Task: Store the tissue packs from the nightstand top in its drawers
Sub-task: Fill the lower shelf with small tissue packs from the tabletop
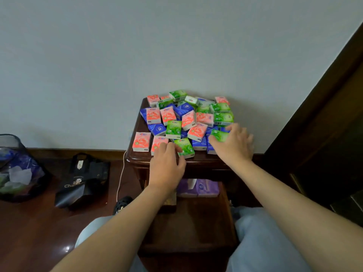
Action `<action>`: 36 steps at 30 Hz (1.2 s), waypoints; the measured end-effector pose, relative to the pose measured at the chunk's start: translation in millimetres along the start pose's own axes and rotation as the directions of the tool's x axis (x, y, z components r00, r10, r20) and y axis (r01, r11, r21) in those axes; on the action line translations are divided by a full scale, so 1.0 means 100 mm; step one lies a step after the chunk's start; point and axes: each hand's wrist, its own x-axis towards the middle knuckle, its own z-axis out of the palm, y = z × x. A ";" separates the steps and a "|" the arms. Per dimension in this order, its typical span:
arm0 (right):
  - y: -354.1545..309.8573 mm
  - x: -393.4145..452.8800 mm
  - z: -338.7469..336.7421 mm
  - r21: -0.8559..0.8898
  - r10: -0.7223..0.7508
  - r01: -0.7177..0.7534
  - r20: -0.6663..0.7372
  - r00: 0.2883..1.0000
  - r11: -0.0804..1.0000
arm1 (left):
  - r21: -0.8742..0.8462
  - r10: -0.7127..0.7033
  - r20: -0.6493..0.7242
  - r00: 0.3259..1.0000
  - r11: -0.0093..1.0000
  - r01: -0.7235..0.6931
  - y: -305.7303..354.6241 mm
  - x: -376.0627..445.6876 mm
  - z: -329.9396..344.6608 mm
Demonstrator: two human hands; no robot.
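Pink, green, blue tissue packs (186, 118) (glossy wrappers), heaped on nightstand (137, 156)

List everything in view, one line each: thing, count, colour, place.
tissue packs: a few dozen, pink, green, blue, heaped on the top
nightstand: one, dark wood, against the wall
drawer: one, open, below the top
purple packs: some, at the drawer's back
bag: one, black, on the floor
bin: one, dark mesh, far left
cable: one, white
left hand: on front packs
right hand: fingers on a green pack
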 end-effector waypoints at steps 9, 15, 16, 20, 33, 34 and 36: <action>0.03 0.22 0.33 -0.223 0.081 -0.039 0.182 0.980 0.974 | 0.377 -0.195 0.207 0.959 0.920 0.105 -0.23 0.10 0.03; 0.15 0.26 0.31 -0.106 0.011 0.009 0.193 0.981 0.994 | 0.426 -0.198 0.156 0.968 0.897 0.115 -0.25 0.24 0.13; 0.17 0.26 0.31 -0.091 0.015 0.003 0.196 0.981 0.996 | 0.454 -0.198 0.128 0.972 0.883 0.120 -0.24 0.26 0.15; 0.21 0.25 0.33 -0.081 0.052 -0.038 0.169 0.984 0.996 | 0.480 -0.217 0.053 0.975 0.861 0.166 -0.22 0.28 0.17; 0.26 -0.27 0.16 0.465 -0.161 0.095 0.105 0.981 0.880 | -0.086 -0.286 -0.124 0.950 0.957 0.277 -0.30 -0.28 0.00; 0.28 -0.38 0.18 0.500 -0.185 0.102 0.119 0.976 0.860 | -0.136 -0.320 -0.104 0.942 0.943 0.305 -0.34 -0.38 0.00; 0.34 -0.60 0.23 0.573 -0.207 0.067 0.183 0.961 0.817 | -0.222 -0.360 -0.064 0.931 0.914 0.339 -0.44 -0.57 0.01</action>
